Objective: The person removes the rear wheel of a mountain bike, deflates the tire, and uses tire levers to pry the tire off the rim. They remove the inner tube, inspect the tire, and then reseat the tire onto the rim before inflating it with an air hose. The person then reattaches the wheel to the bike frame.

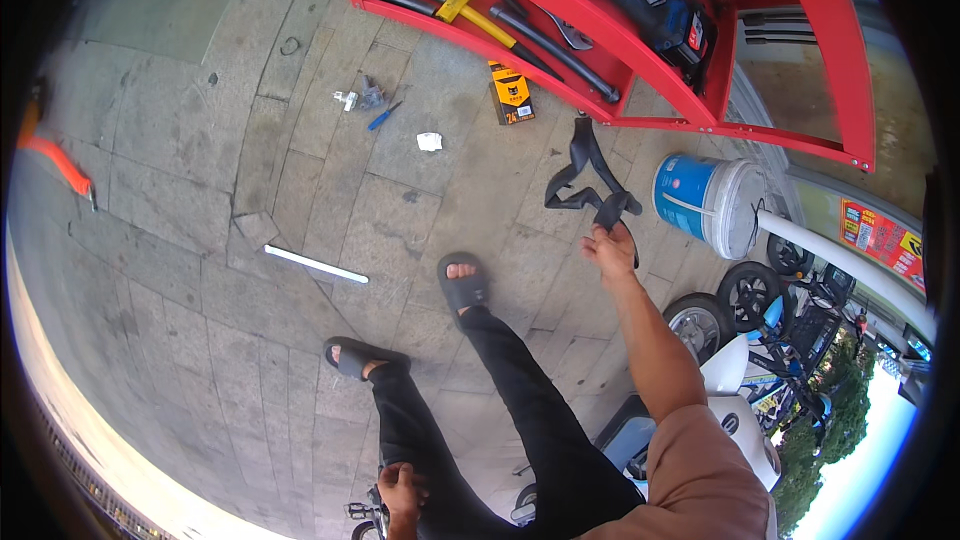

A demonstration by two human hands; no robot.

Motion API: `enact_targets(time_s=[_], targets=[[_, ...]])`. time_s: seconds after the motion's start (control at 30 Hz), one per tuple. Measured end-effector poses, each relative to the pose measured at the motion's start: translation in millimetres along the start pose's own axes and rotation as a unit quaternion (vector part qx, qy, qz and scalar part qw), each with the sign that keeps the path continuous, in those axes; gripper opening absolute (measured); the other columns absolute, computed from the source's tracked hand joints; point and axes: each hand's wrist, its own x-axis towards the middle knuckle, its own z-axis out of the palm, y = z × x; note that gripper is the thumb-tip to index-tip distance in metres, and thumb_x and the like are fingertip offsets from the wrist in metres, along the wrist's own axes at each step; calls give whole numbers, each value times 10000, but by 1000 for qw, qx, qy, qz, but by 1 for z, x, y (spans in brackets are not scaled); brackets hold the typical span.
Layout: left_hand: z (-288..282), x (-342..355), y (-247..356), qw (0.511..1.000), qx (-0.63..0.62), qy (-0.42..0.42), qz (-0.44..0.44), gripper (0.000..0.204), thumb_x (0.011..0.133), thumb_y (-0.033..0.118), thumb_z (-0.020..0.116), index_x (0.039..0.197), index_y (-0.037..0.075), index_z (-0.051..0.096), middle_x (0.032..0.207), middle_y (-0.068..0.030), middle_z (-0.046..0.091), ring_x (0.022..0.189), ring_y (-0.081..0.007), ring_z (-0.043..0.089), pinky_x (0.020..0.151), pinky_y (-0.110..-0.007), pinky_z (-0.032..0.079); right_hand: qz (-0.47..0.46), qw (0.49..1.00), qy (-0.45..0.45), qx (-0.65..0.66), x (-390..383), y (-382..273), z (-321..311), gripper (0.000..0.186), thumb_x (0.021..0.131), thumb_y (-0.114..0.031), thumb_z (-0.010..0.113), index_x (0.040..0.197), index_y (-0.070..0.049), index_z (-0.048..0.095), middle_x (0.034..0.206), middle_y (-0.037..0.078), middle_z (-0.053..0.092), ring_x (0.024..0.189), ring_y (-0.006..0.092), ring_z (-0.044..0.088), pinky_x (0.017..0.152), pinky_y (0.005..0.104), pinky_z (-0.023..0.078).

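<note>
My right hand [611, 246] is closed round one end of a limp black rubber inner tube [581, 152]. The rest of the tube hangs in flat bent loops above the paving, to the left of a blue and white bucket [690, 198]. By my leg, in front of the black trousers, my left hand [402, 488] has its fingers curled in. What they hold, if anything, is hidden. A yellow and black box [512, 94] stands on the ground under the edge of a red metal tool rack [640, 35].
In the rack lie a yellow-headed hammer [457, 4], a wrench and a cordless power tool [668, 28]. A blue-handled screwdriver [384, 116], a crumpled white scrap [429, 142] and a pale strip [317, 264] lie on the paving. Wheels [752, 297] and scooters stand at the right.
</note>
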Motion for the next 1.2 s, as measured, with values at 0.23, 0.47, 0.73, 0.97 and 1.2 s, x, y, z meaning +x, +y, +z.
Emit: enact_targets(time_s=[0.23, 0.47, 0.73, 0.97, 1.2], targets=[[-6, 1, 3, 1000, -18, 0, -5, 180, 844, 177, 568, 913, 37, 479, 607, -105, 578, 331, -154, 480, 256, -238, 319, -63, 966, -108, -226, -2, 79, 124, 461, 796, -236, 587, 1203, -38, 499, 1163, 156, 562, 947, 252, 603, 825, 326, 464], [-57, -2, -51, 990, -129, 9, 47, 185, 876, 204, 528, 1011, 82, 495, 656, -75, 574, 421, -110, 484, 326, -219, 365, -293, 832, -155, -445, 73, 46, 188, 334, 779, -233, 584, 1061, -56, 583, 1084, 152, 577, 1066, 301, 516, 902, 371, 413], [-71, -3, -34, 983, -170, 59, 37, 184, 891, 138, 497, 1073, 117, 478, 645, -23, 484, 465, -80, 434, 371, -156, 341, -111, 865, 114, -476, 183, -70, 277, 944, 627, -517, 697, 1332, -42, 287, 1337, 153, 374, 1218, 314, 347, 972, 427, 327], [-93, 57, -113, 881, -418, -39, -218, 170, 909, 178, 493, 1066, 116, 482, 631, 13, 467, 465, -53, 404, 382, -161, 353, -413, 709, 1, -572, 129, -47, 256, 862, 623, -330, 716, 1325, -55, 299, 1212, 160, 494, 1198, 311, 330, 983, 445, 252], [-22, 3, -18, 995, -83, -4, 61, 197, 870, 166, 571, 1037, 85, 505, 698, -54, 589, 419, -91, 481, 337, -195, 364, -456, 753, -231, -414, 41, 18, 212, 833, 627, -201, 732, 1313, -30, 291, 1215, 197, 451, 1087, 339, 429, 938, 425, 352]])
